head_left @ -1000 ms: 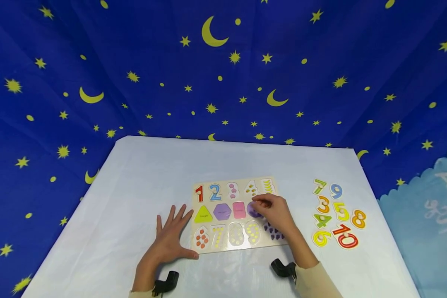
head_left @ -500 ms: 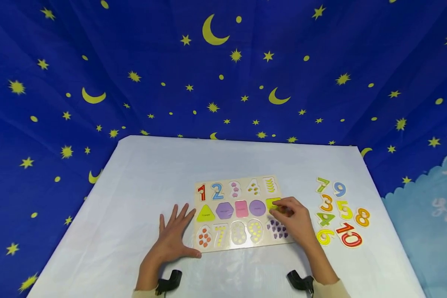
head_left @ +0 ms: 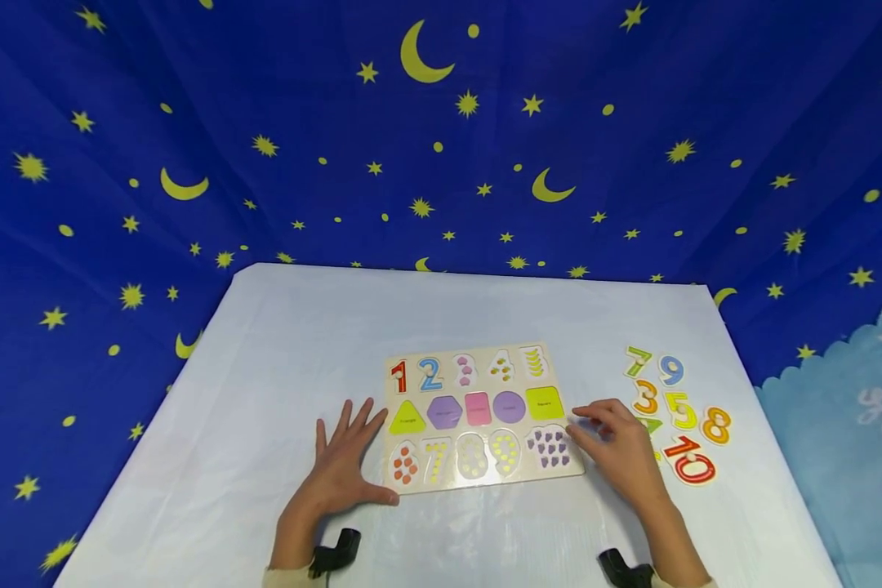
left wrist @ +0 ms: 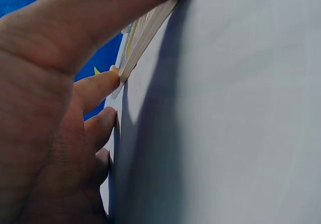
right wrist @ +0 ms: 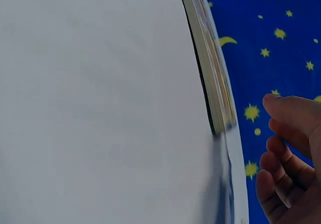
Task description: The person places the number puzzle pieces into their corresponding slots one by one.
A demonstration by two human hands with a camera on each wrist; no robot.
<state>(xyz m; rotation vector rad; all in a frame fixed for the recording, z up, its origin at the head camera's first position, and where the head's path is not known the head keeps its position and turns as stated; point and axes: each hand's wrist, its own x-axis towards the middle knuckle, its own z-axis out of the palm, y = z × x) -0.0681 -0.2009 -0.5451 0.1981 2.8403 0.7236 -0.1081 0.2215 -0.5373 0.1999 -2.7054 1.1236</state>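
Observation:
A wooden number-and-shape puzzle board (head_left: pixel 438 434) lies on the table. The red number 1 (head_left: pixel 399 376) and blue number 2 (head_left: pixel 429 374) sit in its top row. Along the middle row run a yellow triangle (head_left: pixel 407 418), purple hexagon (head_left: pixel 444 413), pink rectangle (head_left: pixel 478 409), purple circle (head_left: pixel 510 407) and yellow-green square (head_left: pixel 545 403). My left hand (head_left: pixel 347 469) is spread flat, a fingertip and thumb touching the board's left edge (left wrist: pixel 150 33) in the left wrist view. My right hand (head_left: pixel 623 453), fingers loosely bent around nothing, hovers just right of the board.
Loose number pieces lie on the right: green 7 (head_left: pixel 638 361), blue 9 (head_left: pixel 672 370), orange 3 (head_left: pixel 645 397), yellow 5 (head_left: pixel 681 411), orange 8 (head_left: pixel 716 426) and red 10 (head_left: pixel 693 465). A green piece (head_left: pixel 651 425) is partly behind my right hand. A starry blue cloth (head_left: pixel 338 122) hangs behind the table.
My right hand has moved right, from over the purple circle, past the square, to beyond the board's right edge. The square now shows fully. My left hand stays at the board.

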